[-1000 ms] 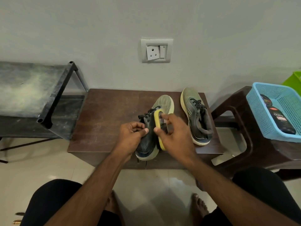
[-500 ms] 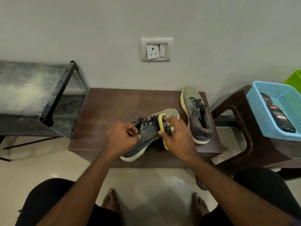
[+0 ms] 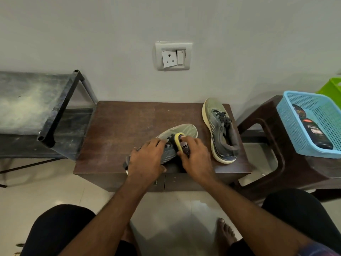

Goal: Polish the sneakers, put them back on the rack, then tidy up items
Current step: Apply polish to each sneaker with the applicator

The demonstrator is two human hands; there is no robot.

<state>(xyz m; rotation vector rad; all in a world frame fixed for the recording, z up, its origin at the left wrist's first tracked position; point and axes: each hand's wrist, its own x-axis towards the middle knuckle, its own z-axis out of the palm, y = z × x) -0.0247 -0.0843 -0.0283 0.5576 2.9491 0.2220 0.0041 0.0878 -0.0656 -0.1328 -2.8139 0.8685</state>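
A grey-green sneaker [image 3: 178,132] lies on the brown low table [image 3: 120,130], toe pointing back right. My left hand [image 3: 147,159] covers its heel end and holds it down, fingers curled over the shoe. My right hand [image 3: 196,157] grips a yellow-edged polish sponge [image 3: 179,140] and presses it against the sneaker's lace area. The second sneaker [image 3: 219,130] stands upright at the table's right side, untouched.
A dark metal shoe rack [image 3: 51,111] stands at the left. A brown plastic stool [image 3: 273,145] at the right carries a blue basket [image 3: 291,122] with a black polish bottle [image 3: 317,133] inside. A green bin [image 3: 332,87] sits behind. My bare feet are on the tiled floor.
The sneaker went from held up on its side to lying flat on the table. My left hand moved over its heel, and my right hand brought the sponge onto the laces.
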